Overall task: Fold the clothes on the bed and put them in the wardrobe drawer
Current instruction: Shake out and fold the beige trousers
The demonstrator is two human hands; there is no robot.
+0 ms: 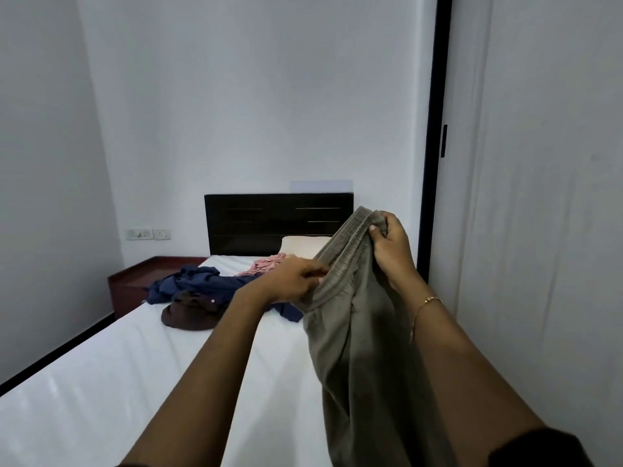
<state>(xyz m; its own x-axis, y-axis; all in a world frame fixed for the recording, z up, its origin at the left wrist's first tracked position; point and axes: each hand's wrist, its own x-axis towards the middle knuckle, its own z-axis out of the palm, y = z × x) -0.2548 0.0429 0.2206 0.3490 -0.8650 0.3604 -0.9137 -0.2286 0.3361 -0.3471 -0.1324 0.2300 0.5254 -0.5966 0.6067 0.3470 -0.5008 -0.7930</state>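
Observation:
Olive-grey trousers (pixel 357 348) hang over the right side of the white bed (pixel 101 382), held up by their elastic waistband. My right hand (pixel 391 247) grips the top of the waistband, thumb over the gathered edge. My left hand (pixel 293 278) pinches the waistband lower down, on its left side. Farther up the bed lie a crumpled navy garment (pixel 199 284), a dark brown garment (pixel 188 315) in front of it, and a pink one (pixel 266 264) partly hidden behind my left hand.
A dark headboard (pixel 269 220) and a pale pillow (pixel 303 244) stand at the bed's far end. A reddish-brown bedside table (pixel 135 281) sits left of the bed. A white wardrobe door (pixel 539 197) with a black frame fills the right side.

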